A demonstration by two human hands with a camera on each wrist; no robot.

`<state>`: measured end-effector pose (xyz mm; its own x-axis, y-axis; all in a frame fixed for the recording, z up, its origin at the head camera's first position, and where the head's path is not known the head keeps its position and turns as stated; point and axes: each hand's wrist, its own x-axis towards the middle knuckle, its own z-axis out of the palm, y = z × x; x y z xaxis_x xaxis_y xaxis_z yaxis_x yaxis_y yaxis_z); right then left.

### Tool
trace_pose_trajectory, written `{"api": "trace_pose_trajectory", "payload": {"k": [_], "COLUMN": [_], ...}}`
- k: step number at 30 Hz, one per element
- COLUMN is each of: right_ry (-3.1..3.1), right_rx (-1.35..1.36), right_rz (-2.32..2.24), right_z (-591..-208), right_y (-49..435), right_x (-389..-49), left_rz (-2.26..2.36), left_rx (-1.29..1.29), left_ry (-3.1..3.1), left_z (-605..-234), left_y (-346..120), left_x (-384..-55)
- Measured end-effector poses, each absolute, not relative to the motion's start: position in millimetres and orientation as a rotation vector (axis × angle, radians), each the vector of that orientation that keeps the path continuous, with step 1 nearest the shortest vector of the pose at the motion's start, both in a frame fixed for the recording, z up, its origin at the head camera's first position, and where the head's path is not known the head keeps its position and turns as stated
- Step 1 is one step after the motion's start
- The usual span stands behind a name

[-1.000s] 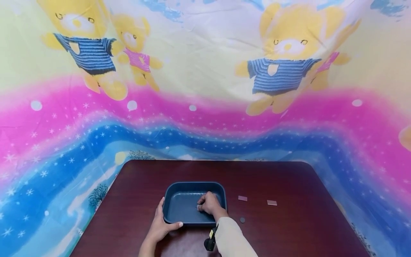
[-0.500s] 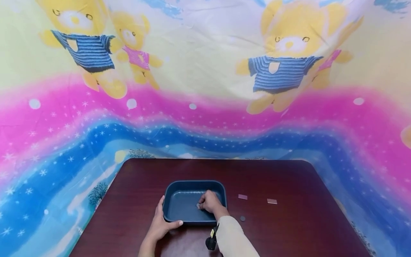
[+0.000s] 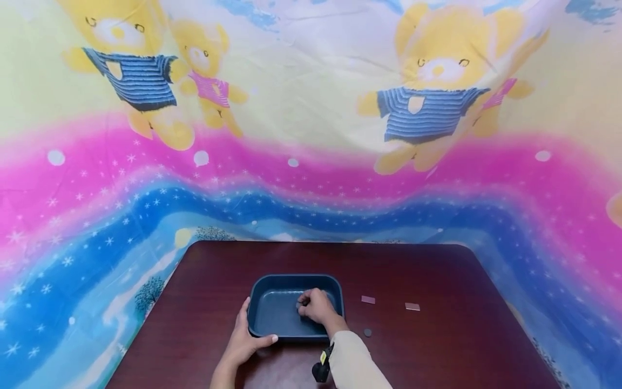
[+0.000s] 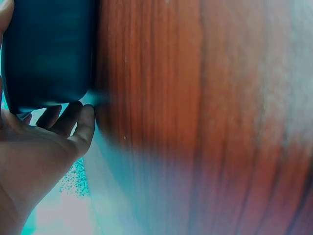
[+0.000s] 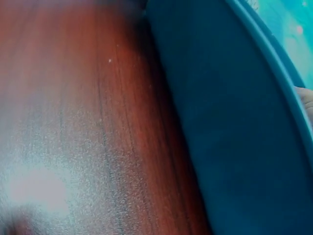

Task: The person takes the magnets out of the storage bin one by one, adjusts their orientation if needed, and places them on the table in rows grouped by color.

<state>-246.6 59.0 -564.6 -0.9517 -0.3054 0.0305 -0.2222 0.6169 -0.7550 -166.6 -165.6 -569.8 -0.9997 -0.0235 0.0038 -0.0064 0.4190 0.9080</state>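
A dark blue-grey rectangular pan [image 3: 274, 316] lies on the table. My left hand [image 3: 240, 341] grips its near left corner, thumb along the front wall and fingers along the left side. In the left wrist view, the left hand [image 4: 39, 152] wraps the end of the pan [image 4: 49, 54]. Inside the pan, toward its right half, my right hand [image 3: 318, 308] pinches a small greyish piece [image 3: 299, 306], mostly covered by the fingers. The right wrist view shows mainly the pan's outer wall [image 5: 220, 107], with a sliver of skin beyond the rim.
Right of the pan lie a small pinkish rectangular tile [image 3: 368, 300], a paler tile [image 3: 412, 307] and a small grey disc [image 3: 367, 333]. They sit on a dark red-brown table [image 3: 437, 346]. A bear-patterned curtain [image 3: 311, 205] hangs behind it.
The small piece and the fingertips of my right hand have shifted slightly within the pan. My left hand and the pan stay in place.
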Motion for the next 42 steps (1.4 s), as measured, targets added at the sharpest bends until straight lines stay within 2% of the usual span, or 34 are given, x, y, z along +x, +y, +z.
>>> {"api": "trace_pose_trajectory", "payload": {"k": [19, 32, 42], "right_ry": [2.626, 2.648, 2.702], "right_rx": [-0.455, -0.480, -0.583], "right_rz": [-1.756, -1.751, -1.811], "right_z": [-538.6, -540.0, -524.3], "right_y": [63.0, 70.1, 91.9], "right_x": [-235.7, -231.0, -209.1], "left_rz": [-1.724, -1.709, -1.694], "left_rx": [0.057, 0.033, 0.026], "left_ry": [-2.629, -2.633, -2.648], "left_z": [-571.3, -570.9, -569.4], "left_y": [-165.9, -163.2, -164.0], "left_x": [-168.0, -168.8, -167.9]}}
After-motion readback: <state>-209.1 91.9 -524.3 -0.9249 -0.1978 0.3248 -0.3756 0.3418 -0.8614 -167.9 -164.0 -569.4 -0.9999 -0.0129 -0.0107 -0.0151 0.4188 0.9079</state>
